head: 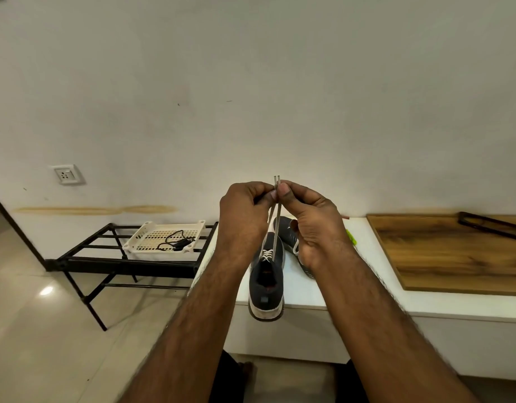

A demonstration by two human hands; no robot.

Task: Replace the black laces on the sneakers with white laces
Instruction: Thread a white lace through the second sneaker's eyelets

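L hand [245, 210] & R hand [304, 216] pinch flat white lace [277, 228] ends together above dark knit sneaker [266, 283], rubber sole

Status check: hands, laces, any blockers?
Left hand and right hand pinch both white lace ends raised together. Near sneaker partly laced. Nothing in the way.

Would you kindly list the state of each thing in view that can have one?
near sneaker: upright on the white ledge, white lace threaded through its eyelets
white lace: both ends pulled up taut, tips side by side
left hand: pinches a lace end
right hand: pinches a lace end
far sneaker: lying tilted behind
black laces: removed, heaped in the basket
white basket: resting on the black rack
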